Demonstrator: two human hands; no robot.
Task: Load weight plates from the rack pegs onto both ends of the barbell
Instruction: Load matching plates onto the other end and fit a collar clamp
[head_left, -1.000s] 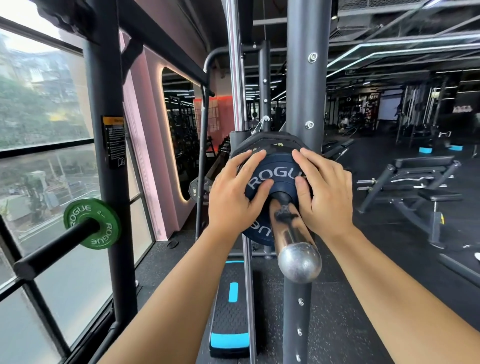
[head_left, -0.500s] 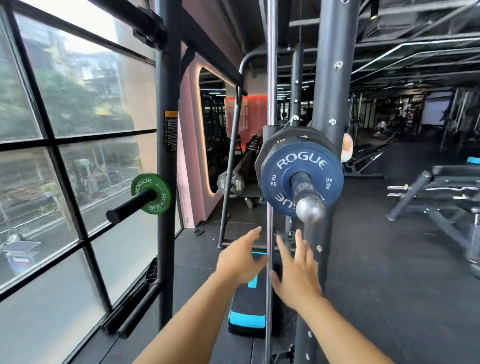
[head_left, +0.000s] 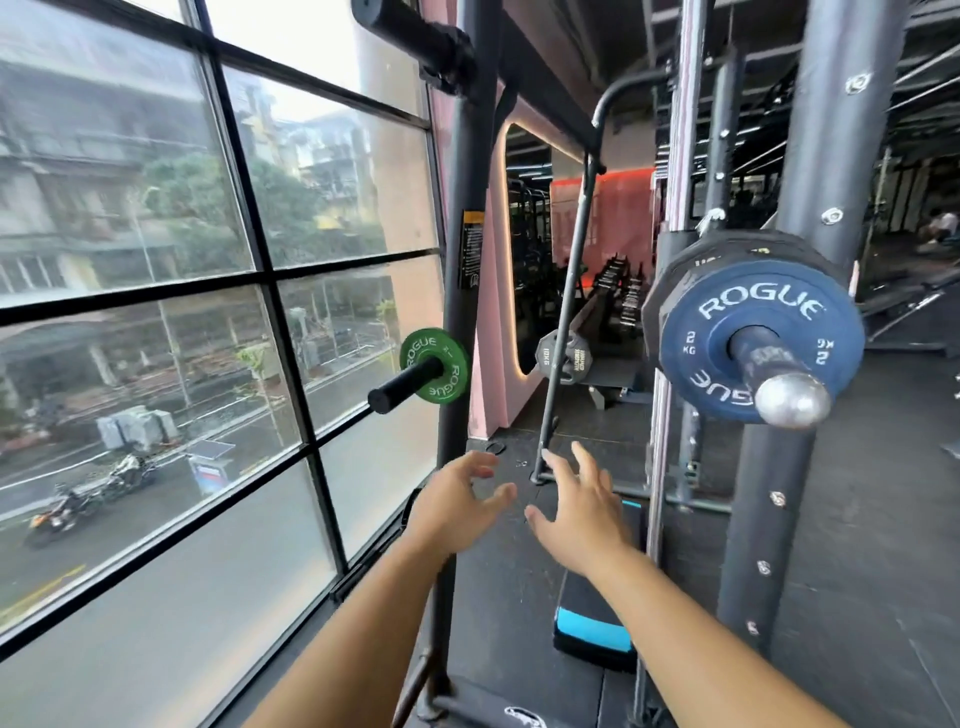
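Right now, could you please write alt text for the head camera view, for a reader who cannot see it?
Two empty open hands, left hand and right hand, reach forward in a gym. A blue plate sits on the barbell sleeve at right; a small green plate hangs on a rack peg beside a window.

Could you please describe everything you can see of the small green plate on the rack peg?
The green plate is a small round disc printed with white ROGUE lettering twice around its face; its finish looks matte and rubbery, though that is uncertain. It hangs upright on a black peg that passes through its centre hole, pushed back against the dark rack upright beside the window. It is the only plate on that peg. Neither hand touches it; both are open and lower down.
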